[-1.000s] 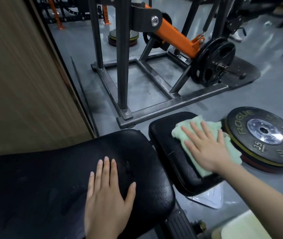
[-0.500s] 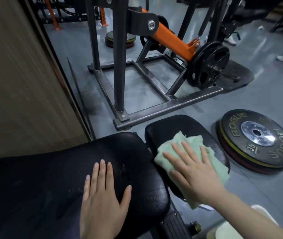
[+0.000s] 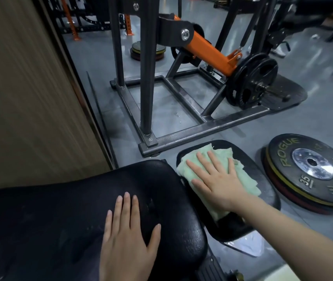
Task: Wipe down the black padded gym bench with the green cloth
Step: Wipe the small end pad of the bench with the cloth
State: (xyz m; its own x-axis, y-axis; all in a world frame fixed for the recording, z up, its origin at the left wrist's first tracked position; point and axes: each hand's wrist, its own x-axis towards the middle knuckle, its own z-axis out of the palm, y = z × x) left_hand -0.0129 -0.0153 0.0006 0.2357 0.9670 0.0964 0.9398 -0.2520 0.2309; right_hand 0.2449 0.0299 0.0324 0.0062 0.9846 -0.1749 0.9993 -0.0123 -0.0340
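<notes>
- The right hand (image 3: pixel 220 179) lies flat, fingers straight and spread, pressing the green cloth (image 3: pixel 206 173) onto the small seat pad (image 3: pixel 262 187) of the black padded gym bench. The spread palm appears intended to hold the folded cloth flat under even pressure.
- The cloth covers the left and far portion of the seat pad; the right edge of the pad remains uncovered.
- The left hand (image 3: pixel 129 238) rests flat, fingers straight, on the long back pad (image 3: pixel 50 220), holding nothing. It likely braces the body and steadies the bench.
- A weight plate (image 3: pixel 311 169) lies on the floor just beside the seat pad, clear of the wiping area.
</notes>
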